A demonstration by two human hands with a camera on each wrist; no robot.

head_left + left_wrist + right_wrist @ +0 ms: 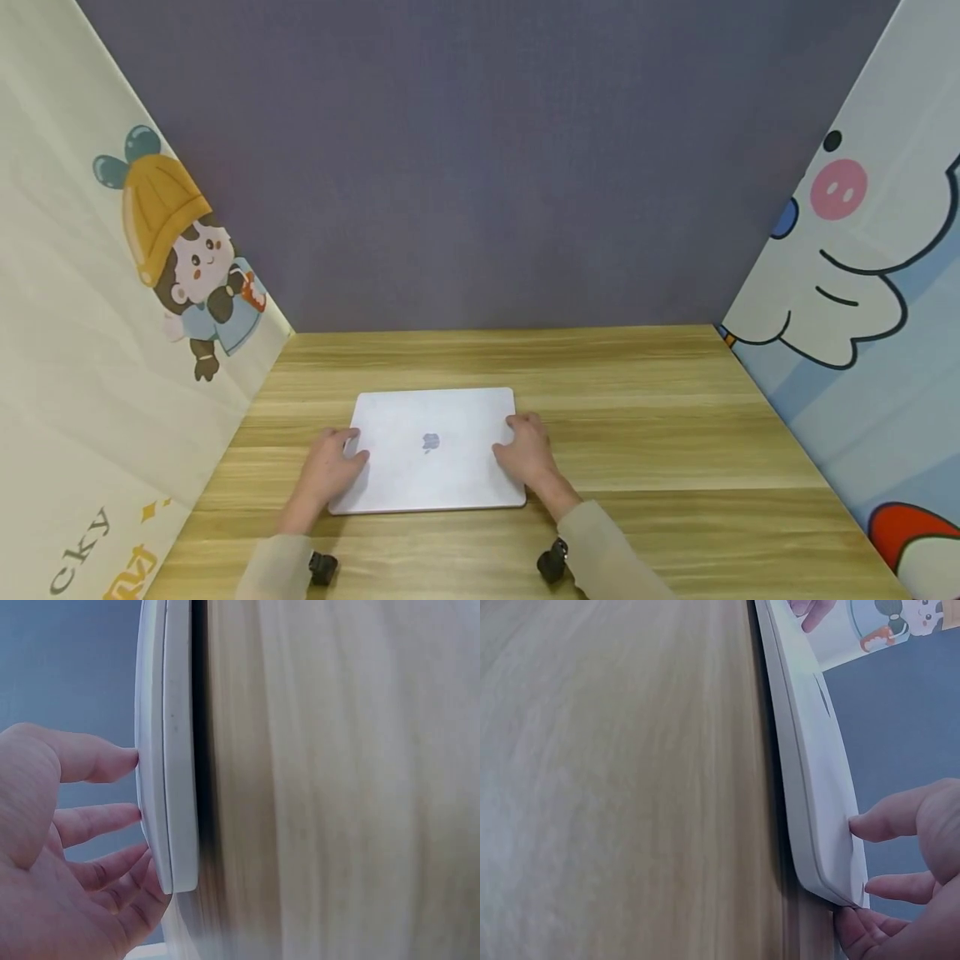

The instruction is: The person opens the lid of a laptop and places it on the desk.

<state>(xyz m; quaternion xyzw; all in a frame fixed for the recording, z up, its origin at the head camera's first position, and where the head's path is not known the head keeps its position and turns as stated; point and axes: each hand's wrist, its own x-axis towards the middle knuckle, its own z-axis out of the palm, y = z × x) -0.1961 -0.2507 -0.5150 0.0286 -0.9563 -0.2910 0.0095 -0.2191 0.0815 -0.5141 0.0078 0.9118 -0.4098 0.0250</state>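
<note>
A closed silver laptop [465, 479] with an apple logo [431, 442] on its lid lies flat on the wooden table. At its left side my left hand [330, 467] holds the edge, thumb on the lid. My right hand [527, 450] holds the opposite side, its thumb also on top. In the left wrist view, the thumb [97, 756] and a finger touch the lid while other fingers sit at the side edge. From the right wrist, lower fingertips [851, 930] meet the laptop's corner; whether they reach underneath is hidden.
The wood-grain table [637, 417] extends around the laptop. A dark grey panel [495, 167] stands behind it. Cartoon-printed cloths hang on the left [75, 292] and right [900, 350]. Small black devices [552, 561] are worn at both wrists.
</note>
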